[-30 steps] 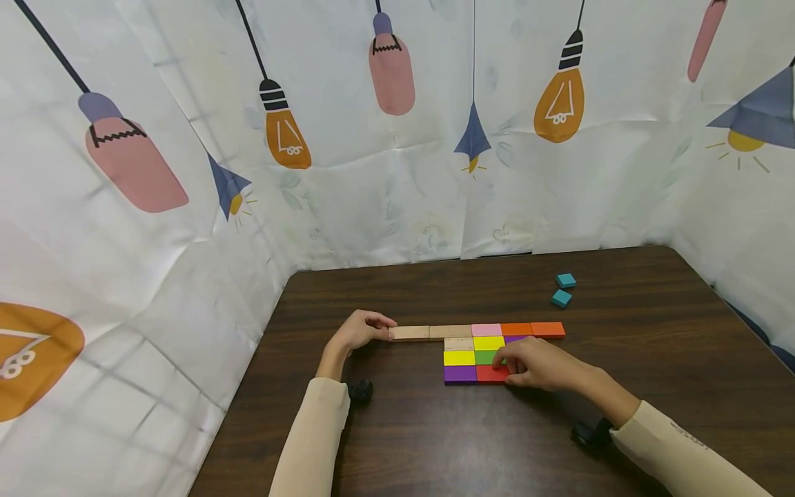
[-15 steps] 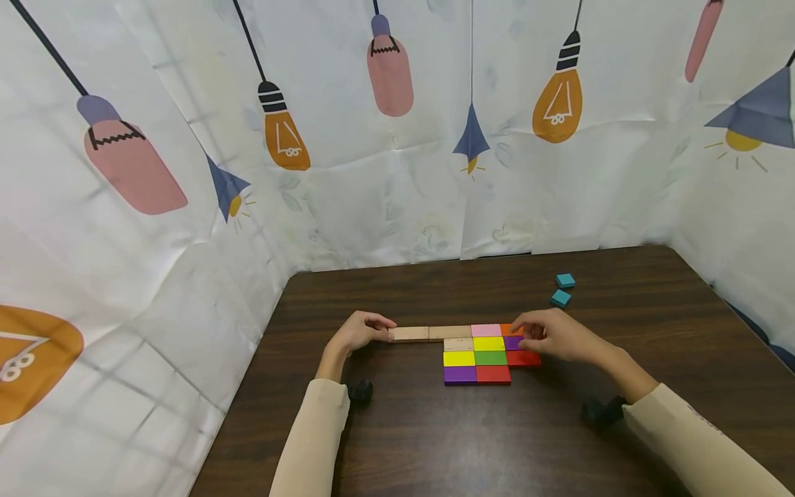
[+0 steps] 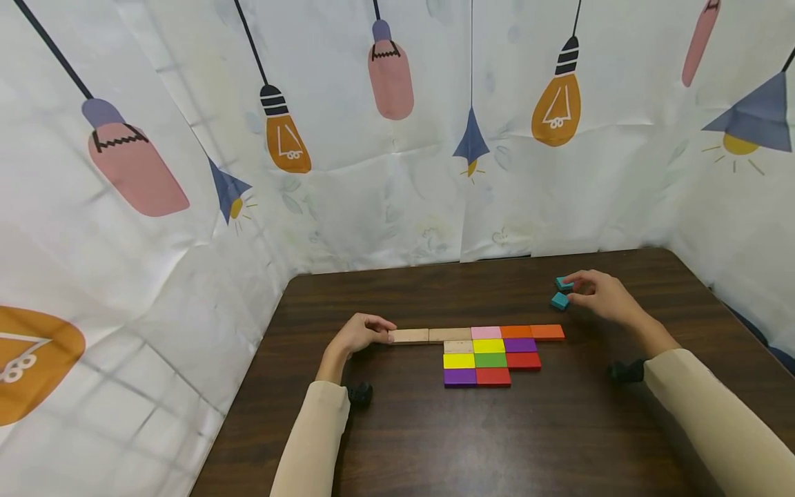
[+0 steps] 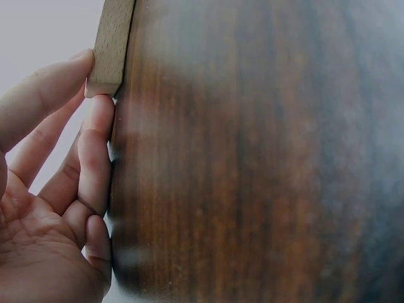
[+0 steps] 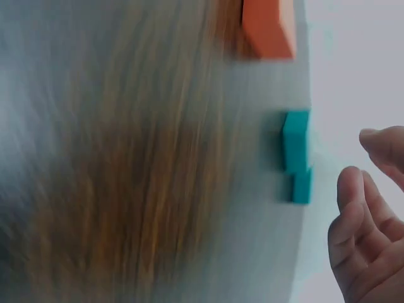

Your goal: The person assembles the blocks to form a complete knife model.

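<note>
My left hand rests at the left end of a row, thumb and fingertips pinching the end of a plain wooden block. In the left wrist view the thumb and a finger meet that block's corner, the other fingers curled on the table. My right hand hovers at the back right, thumb and fingers spread apart over two teal blocks. Its fingertips overlap the farther teal block in the head view. The right wrist view shows a gap between the hand and both teal blocks.
Flat coloured blocks lie edge to edge mid-table: a pink block, orange blocks, a green block, plus yellow, purple and red ones. The dark wooden table meets a lamp-printed white curtain behind.
My right hand has left the red block at the front of the group and travelled back and right to the teal blocks. The left hand stays at the wooden block's end.
</note>
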Demonstrator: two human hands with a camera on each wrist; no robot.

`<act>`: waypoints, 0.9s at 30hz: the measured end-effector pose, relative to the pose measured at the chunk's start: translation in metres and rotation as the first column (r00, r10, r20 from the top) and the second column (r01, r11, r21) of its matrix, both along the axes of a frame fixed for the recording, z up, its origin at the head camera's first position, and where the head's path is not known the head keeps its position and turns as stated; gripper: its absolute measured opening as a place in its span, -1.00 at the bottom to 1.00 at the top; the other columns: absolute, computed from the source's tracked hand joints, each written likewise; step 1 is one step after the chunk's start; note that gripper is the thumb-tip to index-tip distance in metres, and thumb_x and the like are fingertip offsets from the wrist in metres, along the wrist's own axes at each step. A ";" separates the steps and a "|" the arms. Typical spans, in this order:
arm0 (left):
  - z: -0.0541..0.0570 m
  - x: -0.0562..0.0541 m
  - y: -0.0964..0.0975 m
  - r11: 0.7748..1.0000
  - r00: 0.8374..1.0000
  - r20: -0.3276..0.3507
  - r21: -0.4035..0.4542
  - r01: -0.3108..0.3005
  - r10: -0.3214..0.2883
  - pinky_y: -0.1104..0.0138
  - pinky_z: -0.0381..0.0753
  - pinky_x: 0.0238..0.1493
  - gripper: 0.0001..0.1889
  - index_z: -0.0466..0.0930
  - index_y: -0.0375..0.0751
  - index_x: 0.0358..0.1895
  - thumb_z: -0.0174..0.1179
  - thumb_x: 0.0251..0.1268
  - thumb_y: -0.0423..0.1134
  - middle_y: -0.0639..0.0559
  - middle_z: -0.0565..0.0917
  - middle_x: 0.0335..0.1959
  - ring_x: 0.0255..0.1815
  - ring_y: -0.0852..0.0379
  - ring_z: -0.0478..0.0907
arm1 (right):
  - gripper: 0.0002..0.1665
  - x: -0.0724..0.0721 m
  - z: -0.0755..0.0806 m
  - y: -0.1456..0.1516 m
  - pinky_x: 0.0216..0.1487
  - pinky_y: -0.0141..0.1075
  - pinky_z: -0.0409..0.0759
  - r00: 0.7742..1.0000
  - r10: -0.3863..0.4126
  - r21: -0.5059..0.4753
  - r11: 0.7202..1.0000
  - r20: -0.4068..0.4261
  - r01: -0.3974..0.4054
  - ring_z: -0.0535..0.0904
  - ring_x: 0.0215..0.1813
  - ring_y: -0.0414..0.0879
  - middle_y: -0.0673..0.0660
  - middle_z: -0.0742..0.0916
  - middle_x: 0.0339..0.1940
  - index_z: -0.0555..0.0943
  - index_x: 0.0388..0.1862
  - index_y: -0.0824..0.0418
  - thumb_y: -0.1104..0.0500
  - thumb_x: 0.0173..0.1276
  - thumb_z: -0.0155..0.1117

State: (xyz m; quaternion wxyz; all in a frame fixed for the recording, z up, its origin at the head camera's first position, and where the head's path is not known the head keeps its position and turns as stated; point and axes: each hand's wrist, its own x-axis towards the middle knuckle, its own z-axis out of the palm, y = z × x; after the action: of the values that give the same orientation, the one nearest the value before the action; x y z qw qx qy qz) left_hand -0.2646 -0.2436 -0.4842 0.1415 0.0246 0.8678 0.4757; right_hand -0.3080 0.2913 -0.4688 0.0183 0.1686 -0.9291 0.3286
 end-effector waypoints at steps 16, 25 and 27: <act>0.001 0.001 0.001 1.000 1.000 -0.001 0.003 -0.004 0.004 0.13 0.57 0.00 -0.81 0.82 -0.10 -0.09 0.46 0.25 -0.24 -0.05 0.73 -0.30 -0.24 0.03 0.61 | -0.31 -0.043 -0.017 0.023 -0.10 -0.02 0.61 0.983 -0.010 0.022 1.000 0.184 0.006 0.54 0.13 0.34 0.56 0.47 0.37 0.33 0.51 0.36 0.17 0.50 0.29; 0.001 0.000 0.001 1.000 1.000 -0.003 0.007 -0.008 0.008 0.13 0.56 -0.01 -0.81 0.82 -0.13 -0.08 0.45 0.25 -0.25 -0.08 0.73 -0.29 -0.25 0.02 0.62 | -0.30 -0.056 -0.018 0.022 -0.24 -0.21 0.55 0.974 0.000 0.023 1.000 0.227 -0.005 0.54 -0.12 0.12 0.54 0.48 0.29 0.33 0.50 0.37 0.18 0.48 0.30; 0.000 0.000 0.001 1.000 1.000 0.000 0.009 -0.007 0.007 0.13 0.56 -0.01 -0.81 0.82 -0.12 -0.08 0.45 0.25 -0.25 -0.08 0.73 -0.29 -0.24 0.02 0.62 | -0.32 -0.058 -0.018 0.022 -0.21 -0.17 0.52 0.976 0.000 0.045 0.999 0.220 -0.010 0.51 -0.12 0.13 0.51 0.50 0.24 0.37 0.48 0.37 0.17 0.48 0.31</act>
State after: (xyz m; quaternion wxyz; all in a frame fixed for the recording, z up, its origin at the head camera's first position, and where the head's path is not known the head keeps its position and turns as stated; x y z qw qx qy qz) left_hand -0.2647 -0.2430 -0.4840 0.1394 0.0222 0.8656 0.4803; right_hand -0.3656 0.3129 -0.4870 -0.0894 0.1341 -0.9323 0.3237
